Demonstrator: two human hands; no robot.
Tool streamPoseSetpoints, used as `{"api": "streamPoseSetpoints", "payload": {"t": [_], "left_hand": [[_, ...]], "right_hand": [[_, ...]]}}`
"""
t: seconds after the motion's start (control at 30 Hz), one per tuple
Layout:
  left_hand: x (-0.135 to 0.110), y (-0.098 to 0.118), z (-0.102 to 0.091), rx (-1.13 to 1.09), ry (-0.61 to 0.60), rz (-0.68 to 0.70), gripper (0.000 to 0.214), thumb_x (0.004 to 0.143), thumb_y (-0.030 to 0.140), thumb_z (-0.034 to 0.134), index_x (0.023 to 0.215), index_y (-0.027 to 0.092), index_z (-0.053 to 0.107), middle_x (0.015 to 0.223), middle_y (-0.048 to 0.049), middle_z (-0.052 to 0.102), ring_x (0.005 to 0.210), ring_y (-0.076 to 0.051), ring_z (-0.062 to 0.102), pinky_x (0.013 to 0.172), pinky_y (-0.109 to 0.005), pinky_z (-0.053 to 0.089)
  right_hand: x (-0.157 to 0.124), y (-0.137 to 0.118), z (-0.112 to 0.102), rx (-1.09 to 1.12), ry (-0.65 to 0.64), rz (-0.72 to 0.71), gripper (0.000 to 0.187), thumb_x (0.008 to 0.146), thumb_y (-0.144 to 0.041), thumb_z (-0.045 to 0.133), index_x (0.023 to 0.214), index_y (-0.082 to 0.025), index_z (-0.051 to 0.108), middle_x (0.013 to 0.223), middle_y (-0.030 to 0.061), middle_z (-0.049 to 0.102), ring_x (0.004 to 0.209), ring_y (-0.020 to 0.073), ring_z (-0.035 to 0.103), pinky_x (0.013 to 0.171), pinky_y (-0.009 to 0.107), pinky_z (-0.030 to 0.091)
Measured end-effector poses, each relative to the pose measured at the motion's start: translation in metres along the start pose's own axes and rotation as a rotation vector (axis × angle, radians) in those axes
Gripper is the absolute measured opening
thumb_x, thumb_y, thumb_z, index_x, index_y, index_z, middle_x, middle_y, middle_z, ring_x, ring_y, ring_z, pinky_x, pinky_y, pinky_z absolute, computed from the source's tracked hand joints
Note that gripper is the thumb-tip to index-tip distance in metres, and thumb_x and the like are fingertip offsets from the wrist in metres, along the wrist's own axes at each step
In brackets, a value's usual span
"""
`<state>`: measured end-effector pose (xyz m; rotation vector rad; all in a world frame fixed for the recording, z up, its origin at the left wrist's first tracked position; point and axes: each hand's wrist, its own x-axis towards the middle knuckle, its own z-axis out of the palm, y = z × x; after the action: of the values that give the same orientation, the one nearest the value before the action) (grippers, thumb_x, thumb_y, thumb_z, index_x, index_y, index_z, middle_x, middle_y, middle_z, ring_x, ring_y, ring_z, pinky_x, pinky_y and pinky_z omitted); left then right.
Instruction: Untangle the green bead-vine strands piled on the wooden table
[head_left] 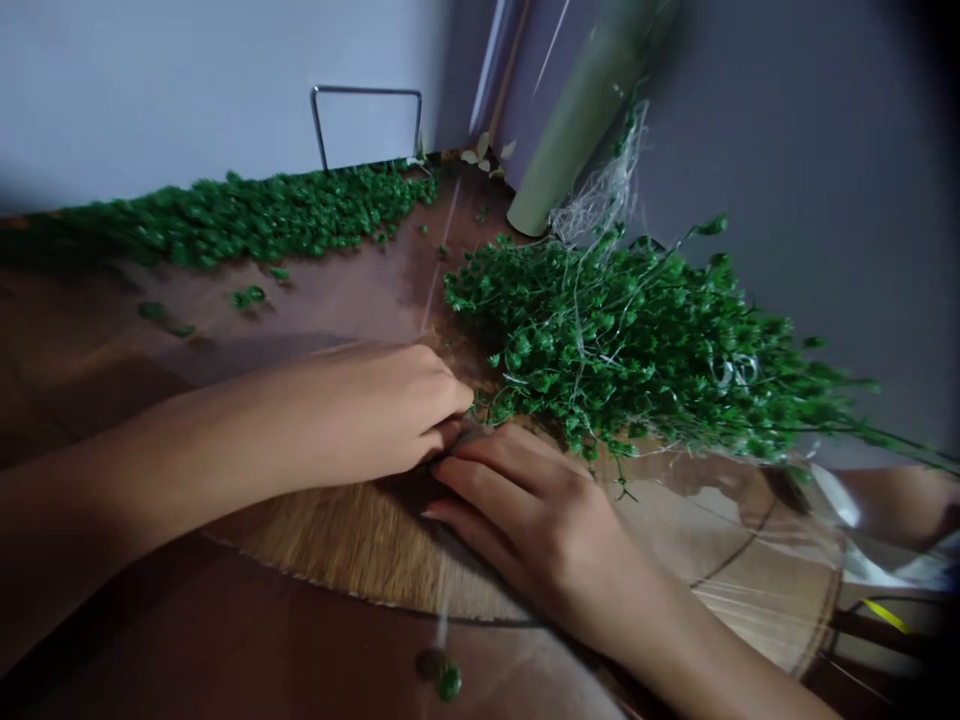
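My left hand point(409, 405) and my right hand point(529, 505) meet over a round wood-grain board point(337, 540). Both have their fingers curled in and pressed together; whatever lies between the fingertips is hidden. Just beyond them, to the right, is a heap of green artificial plant sprigs point(630, 340), with thin clear strands point(607, 190) tangled over it. A single green piece point(449, 682) hangs below the board's near edge, at the end of a pale blurred strand.
A long pile of small green pieces point(277, 215) runs along the white wall at the back left, with a few loose pieces point(247, 297) before it. A bent metal wire frame point(367, 91) stands behind. A pale green tube point(570, 130) leans in the corner. Clear plastic point(847, 510) lies at right.
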<state>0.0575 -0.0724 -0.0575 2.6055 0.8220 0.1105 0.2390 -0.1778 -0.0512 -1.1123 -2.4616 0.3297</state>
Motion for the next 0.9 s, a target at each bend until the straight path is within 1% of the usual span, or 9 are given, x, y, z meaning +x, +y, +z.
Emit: {"api": "streamPoseSetpoints", "payload": {"t": [0.1,0.17,0.3,0.4,0.47,0.6,0.73,0.83,0.9], "left_hand": [[0.0,0.001,-0.01,-0.013,-0.073,0.016,0.029,0.095,0.026,0.047,0.071,0.022,0.063,0.073,-0.0026,0.066,0.072,-0.019,0.062,0.072,-0.034,0.042],[-0.001,0.001,-0.014,-0.028,-0.082,0.018,0.032,0.098,0.028,0.044,0.073,0.022,0.063,0.075,-0.0021,0.066,0.072,-0.018,0.061,0.072,-0.034,0.042],[-0.004,-0.001,-0.017,-0.045,-0.093,0.039,0.025,0.096,0.024,0.046,0.077,0.022,0.062,0.083,-0.0013,0.068,0.076,-0.018,0.06,0.071,-0.033,0.041],[-0.005,-0.001,-0.016,-0.044,-0.104,0.052,0.022,0.094,0.021,0.049,0.076,0.021,0.061,0.085,-0.0011,0.067,0.077,-0.017,0.059,0.07,-0.032,0.04],[-0.006,0.001,-0.018,-0.039,-0.099,0.049,0.021,0.094,0.02,0.05,0.077,0.021,0.062,0.087,-0.001,0.067,0.079,-0.017,0.06,0.071,-0.031,0.041],[-0.013,0.012,-0.03,-0.021,-0.126,0.054,0.014,0.093,0.017,0.054,0.085,0.021,0.064,0.096,-0.0017,0.067,0.089,-0.017,0.063,0.079,-0.03,0.045],[-0.015,0.017,-0.036,0.019,-0.191,0.065,0.012,0.093,0.018,0.054,0.088,0.02,0.065,0.097,-0.002,0.066,0.087,-0.016,0.063,0.071,-0.029,0.044],[-0.015,0.02,-0.03,0.09,-0.157,0.033,0.015,0.092,0.019,0.053,0.085,0.019,0.067,0.093,-0.0032,0.067,0.081,-0.016,0.062,0.066,-0.03,0.042],[-0.014,0.022,-0.023,0.134,-0.09,0.029,0.014,0.091,0.018,0.055,0.087,0.019,0.068,0.093,-0.004,0.068,0.083,-0.018,0.063,0.068,-0.032,0.043]], "right_hand": [[0.0,-0.001,0.006,-0.007,0.003,0.032,0.022,0.105,-0.024,0.051,0.109,-0.012,0.069,0.103,0.0108,0.07,0.093,0.0195,0.063,0.082,0.034,0.055],[-0.001,-0.001,0.008,-0.006,0.007,0.05,0.019,0.105,-0.02,0.051,0.111,-0.012,0.067,0.106,0.011,0.069,0.094,0.0193,0.063,0.083,0.034,0.055],[-0.002,-0.001,0.009,-0.029,-0.004,0.079,0.015,0.102,-0.013,0.054,0.111,-0.012,0.066,0.108,0.0104,0.068,0.096,0.0195,0.063,0.086,0.034,0.054],[-0.002,0.001,0.011,-0.047,-0.033,0.067,0.014,0.102,-0.013,0.053,0.105,-0.013,0.067,0.106,0.0096,0.068,0.095,0.0201,0.062,0.083,0.034,0.054],[-0.002,0.002,0.012,-0.03,-0.012,0.057,0.015,0.103,-0.014,0.052,0.103,-0.014,0.067,0.107,0.0093,0.069,0.096,0.0203,0.062,0.083,0.034,0.055],[-0.004,0.004,0.015,0.028,0.095,0.065,0.023,0.105,-0.016,0.046,0.107,-0.017,0.069,0.11,0.0089,0.071,0.098,0.0204,0.068,0.082,0.032,0.058],[-0.004,0.011,0.02,-0.017,0.108,0.007,0.039,0.107,-0.017,0.032,0.106,-0.019,0.072,0.104,0.0091,0.074,0.09,0.0189,0.074,0.074,0.028,0.061],[-0.003,0.012,0.021,-0.013,0.066,0.035,0.043,0.108,-0.016,0.028,0.104,-0.02,0.071,0.099,0.0069,0.073,0.086,0.0164,0.075,0.072,0.024,0.061],[-0.004,0.012,0.022,-0.024,0.04,0.079,0.041,0.109,-0.021,0.029,0.102,-0.021,0.07,0.096,0.0062,0.073,0.082,0.0166,0.075,0.068,0.024,0.061]]}}
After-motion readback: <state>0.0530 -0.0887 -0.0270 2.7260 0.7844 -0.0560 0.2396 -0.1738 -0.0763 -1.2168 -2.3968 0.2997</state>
